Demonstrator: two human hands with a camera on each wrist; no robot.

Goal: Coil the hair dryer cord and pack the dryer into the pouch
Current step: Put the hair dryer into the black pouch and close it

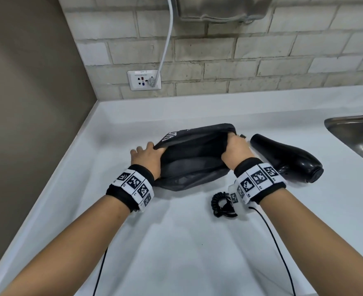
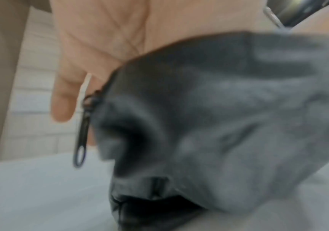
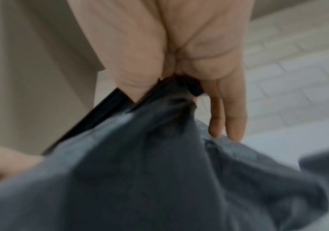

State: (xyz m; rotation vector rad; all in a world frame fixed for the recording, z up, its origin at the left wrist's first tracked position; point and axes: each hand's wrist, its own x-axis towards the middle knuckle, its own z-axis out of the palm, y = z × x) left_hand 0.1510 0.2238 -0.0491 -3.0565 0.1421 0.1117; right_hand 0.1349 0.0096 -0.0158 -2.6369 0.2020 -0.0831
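A dark grey zip pouch (image 1: pixel 189 159) lies on the white counter (image 1: pixel 176 242) with its mouth pulled wide. My left hand (image 1: pixel 148 155) grips the mouth's left end and my right hand (image 1: pixel 235 149) grips its right end. The black hair dryer (image 1: pixel 287 159) lies on its side just right of the pouch, apart from both hands. Its curly black cord (image 1: pixel 219 205) sits bunched under my right wrist. In the left wrist view the pouch fabric (image 2: pixel 219 117) crosses my palm and the zip pull (image 2: pixel 82 134) dangles. The right wrist view shows my right hand (image 3: pixel 179 75) pinching the pouch (image 3: pixel 159 171) at the zip end.
A steel sink (image 1: pixel 356 135) is set into the counter at the far right. A wall socket (image 1: pixel 144 80) with a white cable (image 1: pixel 167 39) plugged in sits on the tiled back wall. A plain wall closes the left side. Thin black wires (image 1: pixel 283 253) trail from my wristbands.
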